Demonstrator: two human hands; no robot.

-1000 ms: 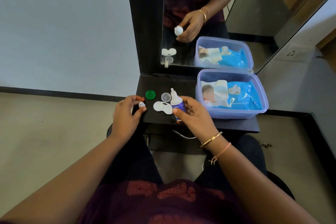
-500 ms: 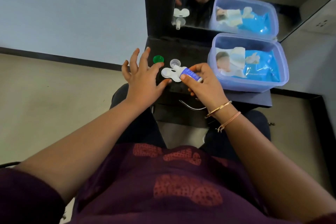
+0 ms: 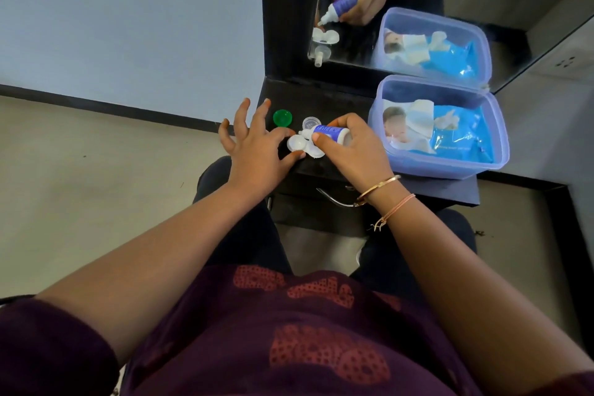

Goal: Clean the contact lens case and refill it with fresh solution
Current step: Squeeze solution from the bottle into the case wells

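The white contact lens case (image 3: 297, 145) lies open on the dark shelf (image 3: 324, 103). My right hand (image 3: 353, 151) grips the small solution bottle (image 3: 328, 132), white with a blue label, tipped sideways so its nozzle points left over the case's left well. My left hand (image 3: 257, 151) rests beside the case, thumb and forefinger touching its left edge, the other fingers spread. A green cap (image 3: 282, 118) and a clear cap (image 3: 311, 122) lie just behind the case.
A lilac plastic tub (image 3: 450, 167) holding a blue wipes packet and tissues stands on the shelf's right side. A mirror (image 3: 369, 10) rises behind, doubling the bottle, case and tub. A drawer handle (image 3: 334, 199) sits under the shelf edge.
My right hand tipped the bottle from upright to sideways over the case. My left hand let go of the small white cap it held and moved to the case's edge.
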